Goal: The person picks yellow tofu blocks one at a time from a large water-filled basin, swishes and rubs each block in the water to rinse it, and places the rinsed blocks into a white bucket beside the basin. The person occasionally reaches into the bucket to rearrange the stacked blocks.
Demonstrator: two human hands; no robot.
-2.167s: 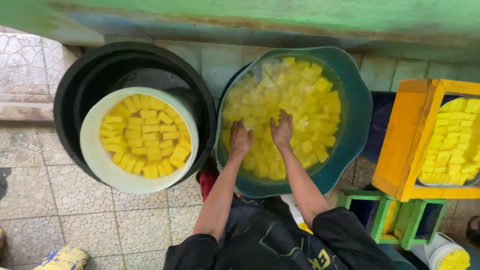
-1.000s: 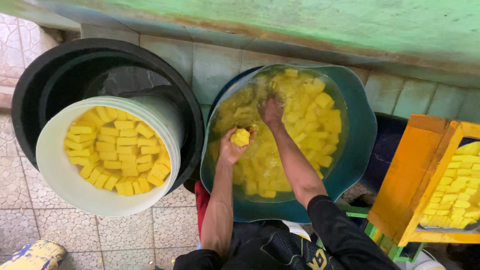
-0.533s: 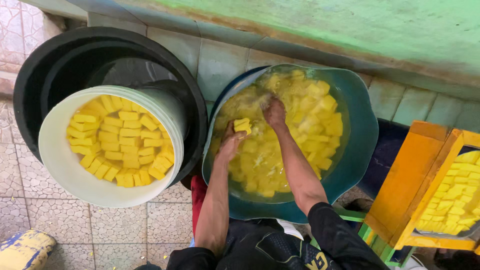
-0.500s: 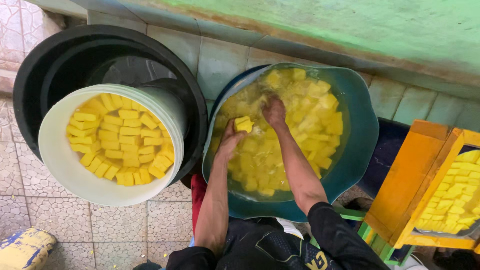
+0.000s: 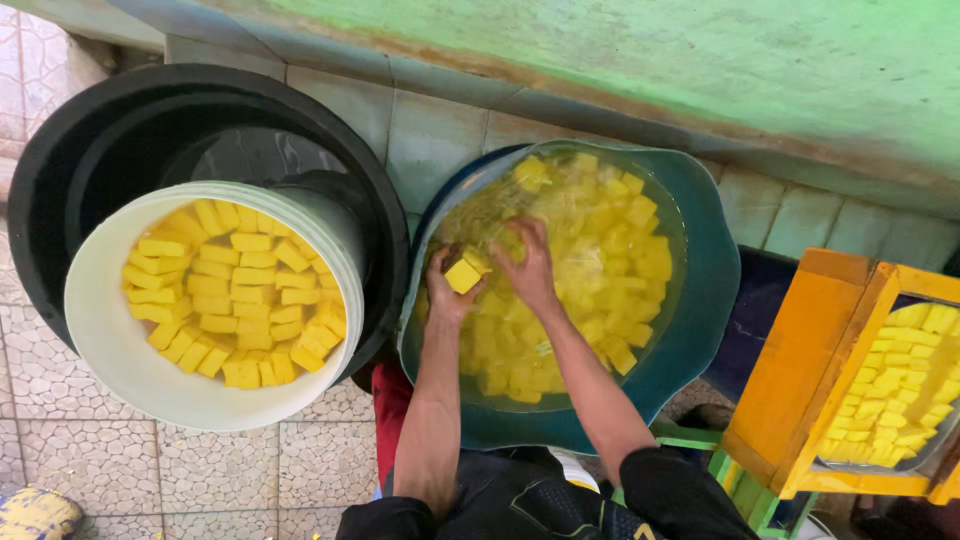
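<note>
A teal basin (image 5: 700, 300) holds water and several yellow cubes (image 5: 620, 250). My left hand (image 5: 447, 290) is at the basin's left side, closed around one yellow cube (image 5: 462, 274) lifted just above the water. My right hand (image 5: 528, 265) lies next to it, palm down in the water, fingers spread over the floating cubes and touching the held cube's edge. To the left a white bucket (image 5: 110, 350) holds neatly laid yellow cubes (image 5: 235, 300).
The white bucket sits tilted inside a big black tub (image 5: 60, 160). An orange wooden crate (image 5: 800, 370) with more yellow cubes stands at the right on a green frame (image 5: 740, 480). A tiled wall (image 5: 420, 110) runs behind; patterned floor tiles (image 5: 200, 470) lie below.
Both hands were spread in the basin; my left hand then picked up a cube. My right hand has moved from the far middle of the basin back left, beside the left hand.
</note>
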